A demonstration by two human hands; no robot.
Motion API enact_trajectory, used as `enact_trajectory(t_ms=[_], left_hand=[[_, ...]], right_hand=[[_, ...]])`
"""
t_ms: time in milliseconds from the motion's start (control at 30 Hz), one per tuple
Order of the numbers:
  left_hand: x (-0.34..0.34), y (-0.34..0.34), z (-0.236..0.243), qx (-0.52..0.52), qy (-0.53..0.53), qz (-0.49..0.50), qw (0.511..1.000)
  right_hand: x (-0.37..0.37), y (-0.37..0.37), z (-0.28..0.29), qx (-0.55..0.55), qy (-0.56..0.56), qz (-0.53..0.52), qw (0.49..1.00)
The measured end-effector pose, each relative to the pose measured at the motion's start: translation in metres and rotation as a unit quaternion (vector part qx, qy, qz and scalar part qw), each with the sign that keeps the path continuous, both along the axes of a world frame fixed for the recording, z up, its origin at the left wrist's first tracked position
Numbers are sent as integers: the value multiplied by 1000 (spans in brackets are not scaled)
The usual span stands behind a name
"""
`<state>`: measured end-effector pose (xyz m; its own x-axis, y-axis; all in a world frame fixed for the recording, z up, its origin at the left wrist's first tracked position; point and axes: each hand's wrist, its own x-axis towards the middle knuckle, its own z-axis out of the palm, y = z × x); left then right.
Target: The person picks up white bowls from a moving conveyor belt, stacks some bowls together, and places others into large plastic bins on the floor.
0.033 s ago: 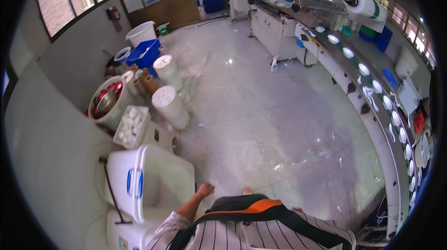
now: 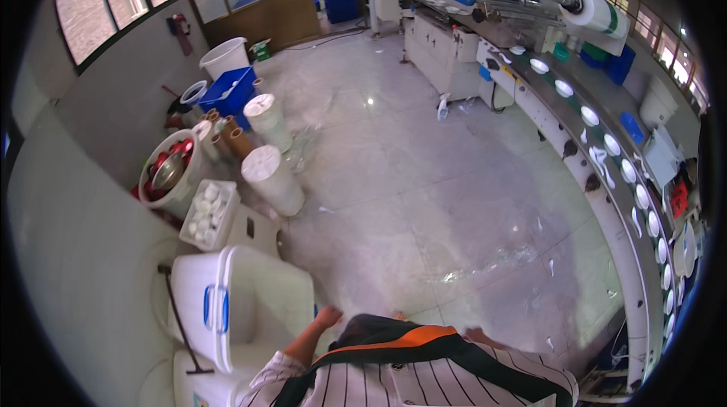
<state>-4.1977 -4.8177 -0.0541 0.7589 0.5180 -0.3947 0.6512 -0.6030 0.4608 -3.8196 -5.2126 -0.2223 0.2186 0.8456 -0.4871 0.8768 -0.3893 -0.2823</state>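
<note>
My left hand (image 2: pixel 328 318) hangs beside the open white tub, its fingers loosely curled and nothing visible in it. The tub (image 2: pixel 265 278) has blue handle clips and stands at my left. My right hand (image 2: pixel 475 335) shows only in part past my striped shirt (image 2: pixel 363 380), over the floor and apart from any object. Its fingers are hidden. On the right, a long conveyor (image 2: pixel 556 100) carries a row of white bowls (image 2: pixel 589 115) with several white spoons (image 2: pixel 600 161) beside them.
On the left stand a crate of white pieces (image 2: pixel 210 214), a bucket with red items (image 2: pixel 170 168), wrapped white rolls (image 2: pixel 273 180), cardboard tubes (image 2: pixel 241 143) and a blue crate (image 2: pixel 229 89). Plastic scraps (image 2: pixel 492 263) and a spray bottle (image 2: pixel 443 106) are on the floor. A film roll (image 2: pixel 598 13) hangs above the conveyor.
The surroundings have shifted slightly in view. My left hand sits a little lower and further left, and more of my right hand shows beside the shirt.
</note>
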Motion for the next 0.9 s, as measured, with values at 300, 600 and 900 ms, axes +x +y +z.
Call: enact_trajectory(t_ms=[300, 600, 900], left_hand=[[24, 120, -23, -284, 90, 421, 856], [205, 400, -43, -193, -14, 107, 975], [516, 672, 56, -284, -156, 325, 889]], right_hand=[[127, 537, 181, 269, 492, -331, 759], [269, 514, 77, 84, -14, 25, 996], [406, 531, 94, -165, 73, -261, 948]])
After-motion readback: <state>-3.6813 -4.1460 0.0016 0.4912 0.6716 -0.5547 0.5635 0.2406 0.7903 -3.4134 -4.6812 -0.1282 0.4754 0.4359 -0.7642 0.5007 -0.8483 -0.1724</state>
